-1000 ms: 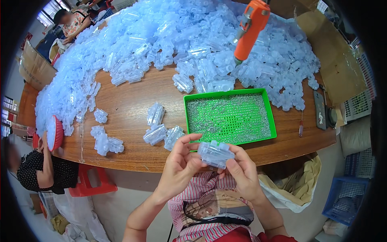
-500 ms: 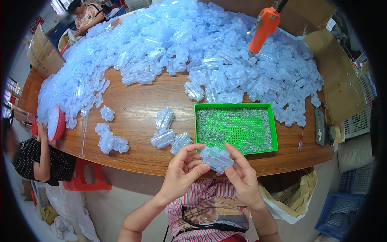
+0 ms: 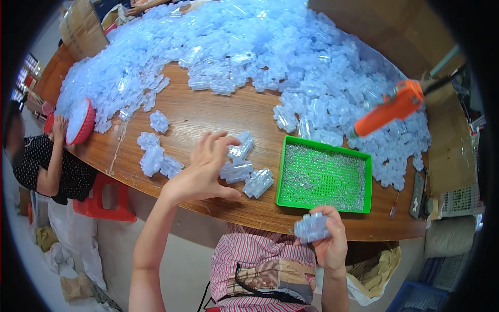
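Plastic piece (image 3: pixel 312 228): clear and ribbed, it is sitting in the right hand (image 3: pixel 332 243), just below the near edge of the tray as seen from above.
Right hand: fingers and thumb are closing around this one piece.
Left hand (image 3: pixel 204 167): it is hovering at the trio, thumb and fingers spreading wide, gripping nothing; whether a fingertip is touching a piece, I cannot tell.
Trio of clear pieces (image 3: pixel 258 183): they are lying close together on the wooden table (image 3: pixel 208 112), left of the tray.
Tray (image 3: pixel 368 182): green, it is holding many small metal bits (image 3: pixel 319 164).
Pile (image 3: pixel 234 41): similar clear pieces are covering the table's far side.
Power tool (image 3: pixel 390 109): orange, it is hanging at the right, its tip pointing leftward.
Co-worker (image 3: pixel 47 161): this person is sitting at the left, one hand beside a red bowl (image 3: pixel 89 125).
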`<state>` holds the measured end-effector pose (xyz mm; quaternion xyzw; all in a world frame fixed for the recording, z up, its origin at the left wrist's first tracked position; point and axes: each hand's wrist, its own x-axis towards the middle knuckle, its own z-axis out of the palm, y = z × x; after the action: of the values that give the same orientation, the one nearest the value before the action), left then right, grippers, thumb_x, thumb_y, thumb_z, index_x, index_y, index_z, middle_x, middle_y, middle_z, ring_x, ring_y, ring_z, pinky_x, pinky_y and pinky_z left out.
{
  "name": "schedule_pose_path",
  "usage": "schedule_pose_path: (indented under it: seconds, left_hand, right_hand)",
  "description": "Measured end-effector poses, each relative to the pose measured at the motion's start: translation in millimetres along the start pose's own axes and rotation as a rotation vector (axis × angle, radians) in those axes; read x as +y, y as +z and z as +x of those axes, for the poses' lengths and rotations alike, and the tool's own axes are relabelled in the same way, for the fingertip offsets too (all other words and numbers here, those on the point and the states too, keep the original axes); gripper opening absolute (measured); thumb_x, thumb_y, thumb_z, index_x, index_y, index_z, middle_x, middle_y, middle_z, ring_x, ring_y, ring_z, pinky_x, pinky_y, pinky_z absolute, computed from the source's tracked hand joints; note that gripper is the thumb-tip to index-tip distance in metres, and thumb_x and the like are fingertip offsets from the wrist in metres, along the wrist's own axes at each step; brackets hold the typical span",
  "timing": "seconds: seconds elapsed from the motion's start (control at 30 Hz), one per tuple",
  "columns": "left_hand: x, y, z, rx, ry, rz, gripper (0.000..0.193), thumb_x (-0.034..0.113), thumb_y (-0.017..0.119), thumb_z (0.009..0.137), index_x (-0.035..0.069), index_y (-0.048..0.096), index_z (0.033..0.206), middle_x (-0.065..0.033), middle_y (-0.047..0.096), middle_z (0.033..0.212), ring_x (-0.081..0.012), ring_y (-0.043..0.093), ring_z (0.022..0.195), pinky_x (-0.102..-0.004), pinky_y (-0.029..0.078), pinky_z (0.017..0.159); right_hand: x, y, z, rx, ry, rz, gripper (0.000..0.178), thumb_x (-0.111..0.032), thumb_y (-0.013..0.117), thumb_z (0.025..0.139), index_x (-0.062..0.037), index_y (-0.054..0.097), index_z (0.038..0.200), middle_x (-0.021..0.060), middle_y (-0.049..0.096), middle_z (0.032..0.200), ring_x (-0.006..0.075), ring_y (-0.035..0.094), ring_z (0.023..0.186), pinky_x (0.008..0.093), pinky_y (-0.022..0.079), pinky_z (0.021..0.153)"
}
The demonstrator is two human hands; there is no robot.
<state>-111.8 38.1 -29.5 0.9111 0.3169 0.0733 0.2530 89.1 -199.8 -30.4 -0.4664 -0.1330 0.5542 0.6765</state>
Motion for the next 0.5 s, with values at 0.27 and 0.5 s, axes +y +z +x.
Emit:
schedule_pose_path:
  seconds: [0.27,0.5]
  left_hand:
    - [-23.5,23.4,26.6,-0.219,0.135,0.055,0.077,0.031,0.083,0.061,0.024,0.045,0.128,-0.0238,0.022,0.146,-0.0462,0.011,0.14,-0.0516,0.015,0.114]
    - [-30.7,35.8,6.1,0.055,0.148,-0.282,0.056,0.013,0.076,0.063,0.013,0.051,0.113,-0.0266,0.029,0.136,-0.0441,0.023,0.134,-0.0499,0.028,0.108]
  right_hand:
    - [-13.3,41.2,30.3,-0.155,-0.289,-0.999,0.025,-0.009,0.06,0.087,-0.0016,0.054,0.11,0.0107,0.055,0.098,0.0196,0.064,0.072,0.03,0.052,0.065]
    - [6.6,112.4,61.1,-0.317,-0.424,-2.222,0.03,-0.01,0.062,0.078,-0.0018,0.055,0.107,0.0116,0.059,0.09,0.0262,0.067,0.071,0.0354,0.053,0.055]
